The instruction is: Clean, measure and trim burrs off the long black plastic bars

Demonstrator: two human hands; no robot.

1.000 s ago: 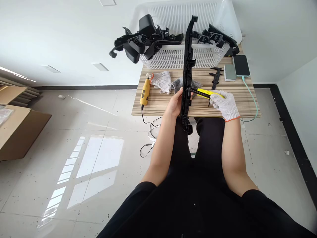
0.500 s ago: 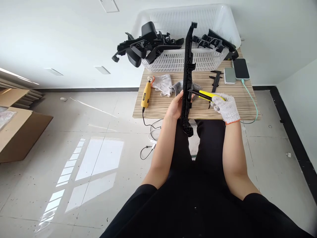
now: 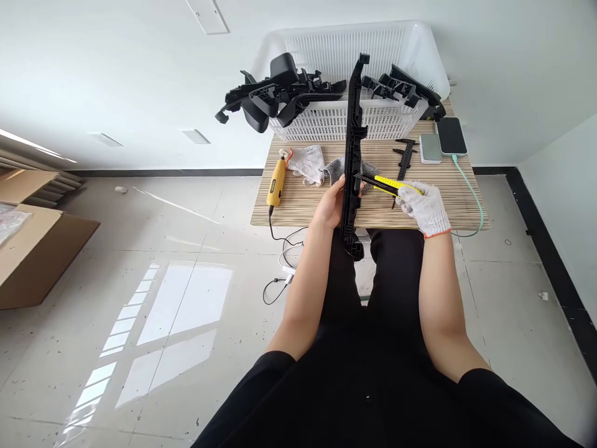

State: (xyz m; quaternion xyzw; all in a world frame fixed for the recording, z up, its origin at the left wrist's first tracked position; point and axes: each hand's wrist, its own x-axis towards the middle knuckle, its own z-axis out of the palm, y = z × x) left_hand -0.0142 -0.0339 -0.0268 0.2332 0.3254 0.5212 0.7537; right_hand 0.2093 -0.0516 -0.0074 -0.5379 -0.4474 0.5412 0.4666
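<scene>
My bare left hand grips a long black plastic strip near its lower end and holds it upright over the near edge of the wooden table. My right hand, in a white knit glove, is closed on a yellow utility knife. The knife's blade end touches the right side of the strip, just above my left hand.
A white slatted basket at the table's back holds several black plastic parts. On the table lie a yellow rotary tool with cord, loose gloves, a caliper, and two phones. Cardboard boxes stand at left.
The view has tilted so the table and basket sit lower in frame. Both hands keep their hold; the knife stays against the strip with little visible shift.
</scene>
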